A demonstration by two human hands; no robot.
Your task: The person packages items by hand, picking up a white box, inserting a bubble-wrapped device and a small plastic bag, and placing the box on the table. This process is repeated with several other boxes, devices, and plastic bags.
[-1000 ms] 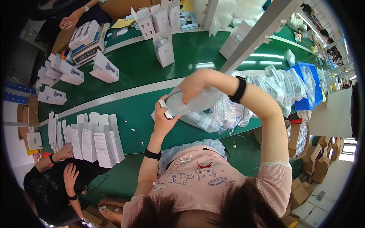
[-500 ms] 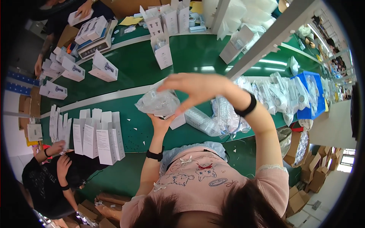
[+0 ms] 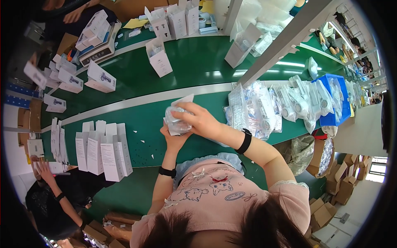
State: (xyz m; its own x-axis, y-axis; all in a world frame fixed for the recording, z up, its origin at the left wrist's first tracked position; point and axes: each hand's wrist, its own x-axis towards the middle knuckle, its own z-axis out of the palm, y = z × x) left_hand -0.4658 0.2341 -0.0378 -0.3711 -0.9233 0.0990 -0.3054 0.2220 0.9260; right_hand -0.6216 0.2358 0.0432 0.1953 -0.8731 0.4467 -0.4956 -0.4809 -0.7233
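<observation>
At the middle of the bench, my left hand (image 3: 175,139) is wrapped round a small white carton (image 3: 185,99) from below. Only the carton's raised flap shows clearly; its body is mostly hidden by my hands. A clear plastic bag (image 3: 173,117) bulges at the open top, its contents too blurred to name. My right hand (image 3: 201,120) closes over the bag from the right, its fingers curled on the plastic. Beside my right forearm lie several bubble-wrapped packs (image 3: 237,109).
White open cartons (image 3: 111,157) stand at the left. Filled cartons (image 3: 159,60) stand on the green conveyor (image 3: 194,62) beyond. A blue bin (image 3: 331,120) with bagged parts is at the right, behind a metal post (image 3: 269,58). Co-workers' hands (image 3: 45,170) are at the left.
My right hand has come down onto the bag, which now sits more compactly at the carton's top. The bubble-wrapped pack near my hands now lies farther right. Conveyor cartons have shifted left.
</observation>
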